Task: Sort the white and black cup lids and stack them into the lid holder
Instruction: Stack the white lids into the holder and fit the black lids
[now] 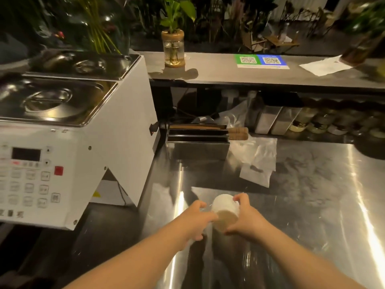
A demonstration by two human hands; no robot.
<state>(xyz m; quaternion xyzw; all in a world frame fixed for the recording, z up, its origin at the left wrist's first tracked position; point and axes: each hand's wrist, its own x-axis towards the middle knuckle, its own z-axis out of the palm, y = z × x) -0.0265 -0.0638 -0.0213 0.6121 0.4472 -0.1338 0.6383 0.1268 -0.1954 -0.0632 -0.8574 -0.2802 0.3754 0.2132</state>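
- Both hands share the grip: the left hand (201,217) curls its fingers against the near-left side of a stack of white lids (226,207), and the right hand (243,215) closes around the far and right sides, thumb and fingertips pressed on the rim.
- Stack position: held between the two hands, low over the steel desk (302,205); whether its lower end touches the surface cannot be told. A brownish open underside faces the camera.
- Handling, as a judgement: the lids look thin, light and nested, so the column may bend or shed pieces if squeezed at one end only; support at both ends with mild pressure suits it.
- No black lids can be made out.
- A steel box with slots (198,142) stands further back beside the white machine (62,155); whether it is the lid holder is uncertain.
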